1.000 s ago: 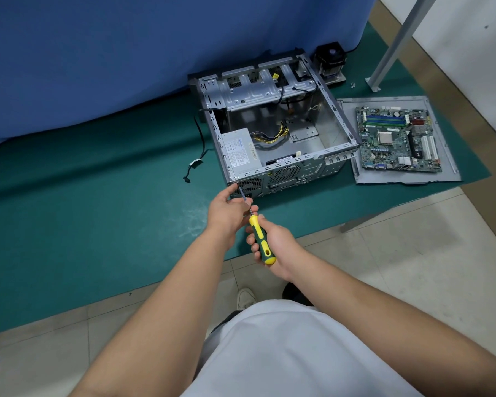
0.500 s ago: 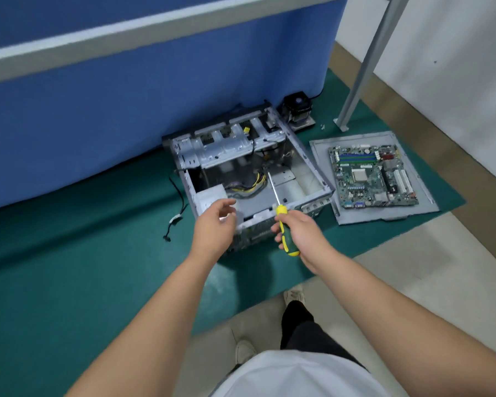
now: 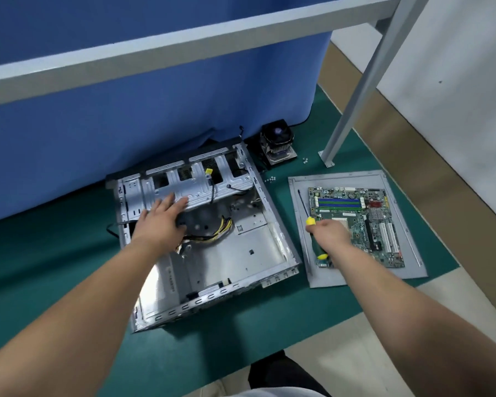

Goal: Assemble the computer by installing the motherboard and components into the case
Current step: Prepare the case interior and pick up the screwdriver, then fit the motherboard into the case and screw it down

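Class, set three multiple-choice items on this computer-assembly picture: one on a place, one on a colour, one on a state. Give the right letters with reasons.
1. Where does the motherboard lie?
A. inside the case
B. on the grey side panel right of the case
C. on the floor tiles

2. What colour are the ends of the screwdriver handle?
A. red
B. white
C. yellow

3. What is the left hand doing?
A. reaching with straight fingers onto the drive cage
B. gripping a cable
C. holding a screw

Key: 1 B, the board rests on the panel; 2 C, both ends show yellow beside the right hand; 3 A, the fingers lie flat.
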The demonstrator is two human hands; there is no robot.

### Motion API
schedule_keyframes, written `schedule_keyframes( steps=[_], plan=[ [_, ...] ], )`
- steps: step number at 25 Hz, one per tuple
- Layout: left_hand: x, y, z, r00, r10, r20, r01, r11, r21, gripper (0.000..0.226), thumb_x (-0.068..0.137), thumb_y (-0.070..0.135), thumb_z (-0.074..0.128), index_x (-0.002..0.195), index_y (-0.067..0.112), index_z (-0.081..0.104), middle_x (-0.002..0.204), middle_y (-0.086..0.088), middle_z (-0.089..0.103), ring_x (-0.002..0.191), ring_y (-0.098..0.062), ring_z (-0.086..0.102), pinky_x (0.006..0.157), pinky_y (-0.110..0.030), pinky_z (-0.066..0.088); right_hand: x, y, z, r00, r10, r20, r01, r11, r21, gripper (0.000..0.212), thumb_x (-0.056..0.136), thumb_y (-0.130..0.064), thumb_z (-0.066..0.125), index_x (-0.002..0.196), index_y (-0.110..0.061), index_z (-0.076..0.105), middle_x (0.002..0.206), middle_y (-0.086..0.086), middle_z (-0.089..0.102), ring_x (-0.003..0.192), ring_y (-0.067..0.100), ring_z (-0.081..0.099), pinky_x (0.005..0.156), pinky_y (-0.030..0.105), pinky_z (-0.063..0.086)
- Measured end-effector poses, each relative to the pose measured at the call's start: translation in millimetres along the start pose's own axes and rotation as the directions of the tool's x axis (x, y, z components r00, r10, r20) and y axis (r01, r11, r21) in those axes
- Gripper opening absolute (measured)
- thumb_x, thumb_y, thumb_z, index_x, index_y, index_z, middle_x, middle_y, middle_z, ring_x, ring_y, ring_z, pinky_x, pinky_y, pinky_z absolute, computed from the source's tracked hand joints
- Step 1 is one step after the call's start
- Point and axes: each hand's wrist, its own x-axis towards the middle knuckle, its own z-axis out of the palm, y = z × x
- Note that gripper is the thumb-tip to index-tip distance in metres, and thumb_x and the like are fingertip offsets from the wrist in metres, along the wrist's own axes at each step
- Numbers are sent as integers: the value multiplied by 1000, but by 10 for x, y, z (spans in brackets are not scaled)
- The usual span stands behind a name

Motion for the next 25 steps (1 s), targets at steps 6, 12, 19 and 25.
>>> schedule_keyframes(
  steps=[6,12,19,25],
  plan=[
    [64,-94,123,1000,-25,3,25,997,-79,83,98,29,64,162,43,13,171,6,-4,159,-25,-2,126,-46,-3,495,20,270,1000,-16,10,18,863,-505,24,92,-32,69,82,-13,58,86,7,66,79,27,67,68,34,58],
    [60,-103,177,999,-30,-43,26,994,-104,86,94,22,68,161,43,18,171,6,1,159,-25,1,127,-46,-3,497,22,307,995,-76,58,95,730,-676,36,93,-29,68,122,-12,56,111,8,69,98,30,69,74,35,55],
    [33,-155,144,1000,19,7,-18,997,-73,90,95,26,66,161,47,8,171,8,-5,159,-22,-4,127,-45,-4,307,30,248,994,-85,62,105,767,-633,49,96,-35,68,133,-8,49,126,15,61,109,34,65,86,42,57],
    [-282,-223,128,969,84,-233,-112,987,-111,54,93,16,64,146,22,53,152,-4,49,140,-34,43,114,-50,36,-253,-250,215,919,-395,-20,384,903,-196,35,103,-43,54,119,-13,62,116,7,67,100,21,62,84,32,49]
  ],
)
